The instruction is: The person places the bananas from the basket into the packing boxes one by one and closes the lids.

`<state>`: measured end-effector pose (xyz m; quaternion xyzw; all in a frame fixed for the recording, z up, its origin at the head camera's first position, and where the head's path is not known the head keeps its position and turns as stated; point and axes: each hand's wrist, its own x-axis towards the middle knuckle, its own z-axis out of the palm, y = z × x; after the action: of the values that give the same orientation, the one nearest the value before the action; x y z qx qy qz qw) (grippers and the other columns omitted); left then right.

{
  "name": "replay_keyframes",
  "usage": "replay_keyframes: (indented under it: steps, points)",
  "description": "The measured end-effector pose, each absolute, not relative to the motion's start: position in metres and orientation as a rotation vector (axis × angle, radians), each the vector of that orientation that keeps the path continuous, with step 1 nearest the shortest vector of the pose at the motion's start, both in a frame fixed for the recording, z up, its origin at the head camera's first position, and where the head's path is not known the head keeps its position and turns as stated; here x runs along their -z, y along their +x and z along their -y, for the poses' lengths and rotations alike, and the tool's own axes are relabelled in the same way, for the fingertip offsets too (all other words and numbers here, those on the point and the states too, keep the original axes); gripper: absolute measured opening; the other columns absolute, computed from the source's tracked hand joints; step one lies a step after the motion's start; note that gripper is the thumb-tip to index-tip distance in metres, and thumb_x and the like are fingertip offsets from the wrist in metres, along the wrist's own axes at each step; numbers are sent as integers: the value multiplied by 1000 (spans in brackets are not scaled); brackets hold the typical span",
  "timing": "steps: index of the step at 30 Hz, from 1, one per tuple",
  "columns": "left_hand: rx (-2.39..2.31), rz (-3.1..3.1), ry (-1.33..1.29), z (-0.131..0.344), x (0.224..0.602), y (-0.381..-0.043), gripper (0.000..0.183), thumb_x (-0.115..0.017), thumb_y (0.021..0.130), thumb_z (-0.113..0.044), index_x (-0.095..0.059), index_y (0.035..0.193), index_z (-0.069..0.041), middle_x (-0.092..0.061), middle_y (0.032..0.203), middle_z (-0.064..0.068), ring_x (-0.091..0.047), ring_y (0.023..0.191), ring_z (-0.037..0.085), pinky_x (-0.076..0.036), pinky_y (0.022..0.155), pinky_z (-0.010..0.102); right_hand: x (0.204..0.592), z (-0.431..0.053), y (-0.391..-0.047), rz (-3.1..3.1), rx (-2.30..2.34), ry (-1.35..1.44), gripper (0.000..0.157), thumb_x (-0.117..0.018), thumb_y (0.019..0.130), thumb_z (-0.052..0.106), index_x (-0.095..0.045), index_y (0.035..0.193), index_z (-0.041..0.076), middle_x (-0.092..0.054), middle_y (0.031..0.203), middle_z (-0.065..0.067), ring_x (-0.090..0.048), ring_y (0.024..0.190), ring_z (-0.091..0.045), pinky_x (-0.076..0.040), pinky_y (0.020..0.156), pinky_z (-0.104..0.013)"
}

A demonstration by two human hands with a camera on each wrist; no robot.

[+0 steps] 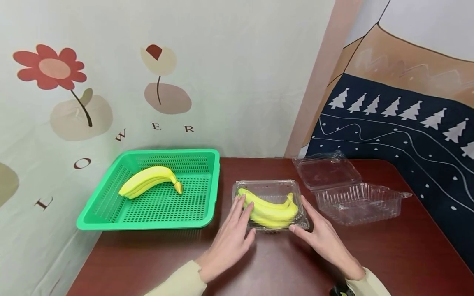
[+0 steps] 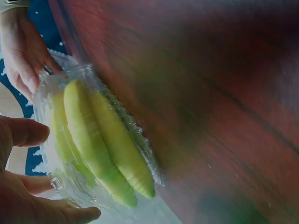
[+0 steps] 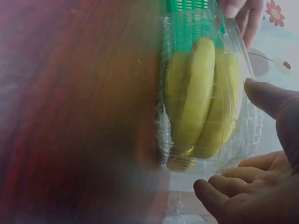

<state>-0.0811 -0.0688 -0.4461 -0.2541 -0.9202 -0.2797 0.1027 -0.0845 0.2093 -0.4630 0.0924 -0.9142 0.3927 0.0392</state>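
Note:
A clear plastic clamshell box (image 1: 266, 186) stands on the table with its lid down, and a bunch of yellow bananas (image 1: 272, 211) shows inside. On the box's left side is my left hand (image 1: 231, 234), its fingers extended and overlapping the lid's edge in the head view. My right hand (image 1: 326, 236) is at the right side, thumb near the front corner and fingers along the far edge. In the right wrist view, the bananas (image 3: 198, 98) lie behind the clear wall, with the right thumb (image 3: 268, 95) beside the lid. Neither hand curls round the box.
A green plastic basket (image 1: 148, 225) sits at the left with another banana bunch (image 1: 149, 181) in it. To the right is a second clear clamshell box (image 1: 359, 203), its lid raised backward. Printed fabric (image 1: 240, 82) hangs behind the dark red table (image 1: 274, 263).

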Motion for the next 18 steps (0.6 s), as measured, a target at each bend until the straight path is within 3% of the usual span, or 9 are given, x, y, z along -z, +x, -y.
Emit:
replay_keyframes:
  steps: [18]
  points:
    - [744,2659,-698,71,456,-120,56,-69,96,-9,-51,147,6,-30,163,30,-26,151,47,-29,119,59,463,-195,-122,2787,-1244,275,90,-76,95,37,-29,162,2,-33,166,-18,-36,148,-40,-35,115,-63]
